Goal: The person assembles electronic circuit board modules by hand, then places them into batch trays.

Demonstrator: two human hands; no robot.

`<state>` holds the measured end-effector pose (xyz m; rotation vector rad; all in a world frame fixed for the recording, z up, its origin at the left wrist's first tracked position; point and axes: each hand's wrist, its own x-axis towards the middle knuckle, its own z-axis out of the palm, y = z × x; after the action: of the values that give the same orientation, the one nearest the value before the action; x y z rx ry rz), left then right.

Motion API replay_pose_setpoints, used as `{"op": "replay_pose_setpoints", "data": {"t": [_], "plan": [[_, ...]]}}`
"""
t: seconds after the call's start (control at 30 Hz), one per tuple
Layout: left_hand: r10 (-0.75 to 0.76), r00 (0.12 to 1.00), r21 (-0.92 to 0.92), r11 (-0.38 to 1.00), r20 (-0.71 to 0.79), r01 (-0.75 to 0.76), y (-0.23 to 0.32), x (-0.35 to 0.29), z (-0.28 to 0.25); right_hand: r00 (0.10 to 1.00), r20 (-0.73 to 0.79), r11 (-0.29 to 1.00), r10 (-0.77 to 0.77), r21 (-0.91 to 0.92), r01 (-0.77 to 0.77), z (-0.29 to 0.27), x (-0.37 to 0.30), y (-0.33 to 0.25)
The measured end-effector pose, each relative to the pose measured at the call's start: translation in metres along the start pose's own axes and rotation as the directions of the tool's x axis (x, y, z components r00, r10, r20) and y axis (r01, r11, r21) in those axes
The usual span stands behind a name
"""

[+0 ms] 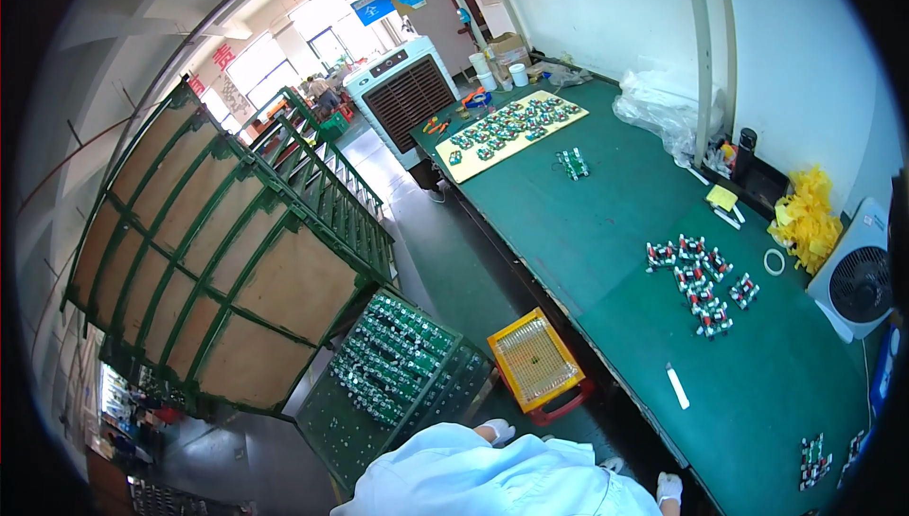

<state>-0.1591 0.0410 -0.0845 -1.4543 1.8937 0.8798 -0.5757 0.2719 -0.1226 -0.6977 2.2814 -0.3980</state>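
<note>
On your far left, a green rack leans tall across the view, its back filled with tan panels, and just below its near corner sits a green bin with rows of circuit boards standing in it. Beyond them is the white cooler with its brown grille, near the table's far end. Now to your left hand: white-gloved, low beside your blue smock, small in the view, and I can't tell whether those fingers are curled or loose. The yellow tray is the thing nearest it, just beyond and to the right of the glove, apart from it, sitting on a red base next to the table. Across that gap runs the green table, and at its far end a pale panel carries many small modules, with a lone one on the tabletop nearby. Your right hand, gloved in white too, is low beside the table's near edge; its grip I can't make out, nor whether it touches that edge. Ahead of it a white stick lies on the tabletop, and farther on a cluster of red-and-white modules, well apart from both gloves. To the right come a yellow pad, a white ring, crumpled yellow plastic, more modules at the near corner, and a fan by the wall.
</note>
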Motion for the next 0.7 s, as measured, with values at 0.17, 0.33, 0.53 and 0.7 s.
{"op": "replay_pose_setpoints", "data": {"t": [0.17,0.33,0.53,0.7], "plan": [[0.184,0.971,-0.074,0.978,-0.153,-0.197,0.095,0.011,-0.035,1.0,0.01,1.0,-0.028,0.002,0.028,-0.049,-0.013,-0.028],[0.532,0.782,0.315,0.84,-0.324,-0.441,0.147,0.047,-0.085,0.98,-0.094,0.936,-0.177,0.293,0.197,-0.042,-0.022,-0.066],[0.48,0.842,-0.133,0.844,-0.247,-0.52,0.248,0.079,-0.095,0.976,-0.183,0.904,0.122,0.426,-0.033,-0.05,-0.044,-0.038],[0.629,0.729,0.295,0.775,-0.27,-0.559,0.314,0.07,-0.077,0.88,-0.359,0.825,0.311,0.562,-0.063,-0.025,-0.062,0.02]]}}
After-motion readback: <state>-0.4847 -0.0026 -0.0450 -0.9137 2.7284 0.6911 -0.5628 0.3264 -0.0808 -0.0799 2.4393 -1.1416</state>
